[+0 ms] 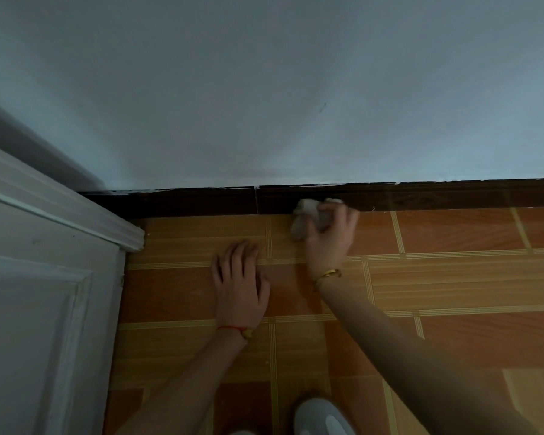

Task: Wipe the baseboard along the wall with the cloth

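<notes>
Baseboard (421,197) is meeting a white cloth (305,215) where wall (264,89) joins floor (453,277).
Right hand (330,240) is reaching forward, fingers curling around the cloth; left hand (241,287) is lying flat, fingers spread, bracing on the floor.

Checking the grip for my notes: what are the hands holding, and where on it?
The right hand grips the bunched cloth around its middle, against the baseboard. The left hand holds nothing.
</notes>
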A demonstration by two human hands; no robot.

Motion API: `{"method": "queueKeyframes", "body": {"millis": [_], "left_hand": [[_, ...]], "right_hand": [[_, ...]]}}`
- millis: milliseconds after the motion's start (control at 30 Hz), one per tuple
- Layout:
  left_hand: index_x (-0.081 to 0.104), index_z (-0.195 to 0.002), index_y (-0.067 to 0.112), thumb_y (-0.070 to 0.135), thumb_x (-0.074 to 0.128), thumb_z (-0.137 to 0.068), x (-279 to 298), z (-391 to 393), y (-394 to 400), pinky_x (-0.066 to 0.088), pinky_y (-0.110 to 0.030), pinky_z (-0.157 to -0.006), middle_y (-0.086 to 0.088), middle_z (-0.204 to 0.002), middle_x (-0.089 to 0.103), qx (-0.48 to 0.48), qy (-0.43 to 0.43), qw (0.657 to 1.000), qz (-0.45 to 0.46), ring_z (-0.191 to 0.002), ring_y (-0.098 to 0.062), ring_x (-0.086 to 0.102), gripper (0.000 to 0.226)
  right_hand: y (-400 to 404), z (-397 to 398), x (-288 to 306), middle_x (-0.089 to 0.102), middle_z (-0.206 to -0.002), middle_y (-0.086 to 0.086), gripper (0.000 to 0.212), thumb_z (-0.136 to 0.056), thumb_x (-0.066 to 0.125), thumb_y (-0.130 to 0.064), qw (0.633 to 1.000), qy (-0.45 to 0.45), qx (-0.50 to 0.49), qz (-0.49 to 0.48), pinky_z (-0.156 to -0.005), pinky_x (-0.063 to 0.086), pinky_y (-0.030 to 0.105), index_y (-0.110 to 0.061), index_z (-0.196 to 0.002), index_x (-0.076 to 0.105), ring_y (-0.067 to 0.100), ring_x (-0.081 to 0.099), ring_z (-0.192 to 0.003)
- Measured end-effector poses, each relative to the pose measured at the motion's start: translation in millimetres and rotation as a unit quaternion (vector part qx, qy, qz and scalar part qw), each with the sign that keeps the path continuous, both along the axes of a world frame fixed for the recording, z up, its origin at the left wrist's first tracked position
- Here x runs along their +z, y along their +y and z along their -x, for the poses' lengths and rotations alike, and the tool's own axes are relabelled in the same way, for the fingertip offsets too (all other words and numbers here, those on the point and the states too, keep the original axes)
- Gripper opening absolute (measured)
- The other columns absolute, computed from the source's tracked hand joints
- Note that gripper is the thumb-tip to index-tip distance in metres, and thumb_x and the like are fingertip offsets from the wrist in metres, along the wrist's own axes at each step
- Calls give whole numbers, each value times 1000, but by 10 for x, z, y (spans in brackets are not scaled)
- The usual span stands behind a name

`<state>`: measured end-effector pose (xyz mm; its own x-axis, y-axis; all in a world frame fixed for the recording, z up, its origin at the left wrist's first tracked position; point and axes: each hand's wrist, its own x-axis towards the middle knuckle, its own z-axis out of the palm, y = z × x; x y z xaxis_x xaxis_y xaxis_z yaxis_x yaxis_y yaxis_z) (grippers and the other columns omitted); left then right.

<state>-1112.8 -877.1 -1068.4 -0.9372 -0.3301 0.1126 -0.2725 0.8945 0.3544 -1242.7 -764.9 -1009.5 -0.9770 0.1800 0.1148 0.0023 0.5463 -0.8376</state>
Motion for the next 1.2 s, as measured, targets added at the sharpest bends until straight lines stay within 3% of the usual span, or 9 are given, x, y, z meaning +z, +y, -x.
{"method": "queueKeyframes", "body": {"millis": [133, 233, 400, 500, 767, 867, 933, 1100, 1200], "left_hand": [[47, -141, 11, 35, 43, -95, -18, -14, -12, 24, -62, -118, -14, -143, 48, -5, -4, 1000, 16, -136, -35, 42, 51], [47, -141, 12, 35, 43, -96, -17, -13, -16, 23, -61, -119, -13, -144, 47, -4, -6, 1000, 16, -136, -34, 41, 51], [52, -139, 13, 31, 44, -93, -12, -16, -10, 20, -60, -120, -10, -145, 48, -3, -6, 1000, -1, -137, -33, 42, 50], [53, -139, 13, 31, 44, -94, -3, -9, -2, 21, -60, -119, -10, -144, 49, -1, -2, 1000, -1, -137, -33, 44, 49], [46, -141, 12, 33, 48, -92, -14, -12, -10, 23, -61, -118, -13, -144, 47, -2, -3, 1000, 16, -135, -36, 43, 53], [37, -145, 9, 32, 67, -84, -73, -26, -33, 26, -64, -117, -16, -144, 42, -9, -23, 999, 27, -135, -40, 40, 72], [37, -145, 9, 33, 63, -85, -74, -26, -29, 26, -64, -117, -17, -143, 43, -10, -24, 999, 32, -135, -40, 40, 70], [52, -139, 12, 31, 46, -92, -17, -3, -14, 21, -60, -119, -11, -144, 49, -3, 8, 1000, 7, -136, -34, 44, 51], [54, -138, 13, 31, 43, -93, -25, -11, -9, 21, -59, -120, -10, -144, 50, -1, 1, 1000, 1, -136, -33, 44, 50]], "right_hand": [[-513, -210, 118, 46, -111, 4, 26, -76, 75, -7, 992, 36, 107, 56, -79, 39, 2, -10, -97, 59, 2, 47, -95], [-508, -199, 195, 48, -106, 4, 25, -75, 75, -6, 991, 51, 90, 82, -76, 37, 1, -9, -95, 61, -2, 46, -90], [19, 60, 252, 49, -108, 4, 27, -73, 76, -10, 994, 50, -72, 67, -76, 53, 29, -12, -96, 61, 15, 56, -92], [216, 138, 249, 49, -110, 7, 27, -75, 76, -10, 991, 63, -106, 59, -77, 54, 35, -12, -96, 59, 21, 57, -96], [-511, -194, 231, 48, -109, 2, 26, -72, 77, -5, 994, 51, 61, 72, -77, 44, 5, -11, -93, 62, 8, 51, -96], [-788, -304, 212, 44, -105, 0, 26, -73, 77, -4, 988, 46, 119, 91, -77, 39, 2, -9, -94, 61, 1, 46, -92], [-776, -304, 203, 43, -104, 1, 26, -74, 76, -3, 986, 49, 128, 92, -77, 37, 1, -9, -95, 61, 1, 44, -91], [-229, -37, 165, 47, -108, 6, 28, -73, 75, -7, 997, 42, -15, 60, -77, 45, 17, -11, -96, 61, 12, 51, -90], [163, 136, 162, 46, -114, 11, 28, -75, 73, -7, 991, 47, -113, 59, -79, 40, 4, -9, -100, 60, 22, 54, -99]]}}
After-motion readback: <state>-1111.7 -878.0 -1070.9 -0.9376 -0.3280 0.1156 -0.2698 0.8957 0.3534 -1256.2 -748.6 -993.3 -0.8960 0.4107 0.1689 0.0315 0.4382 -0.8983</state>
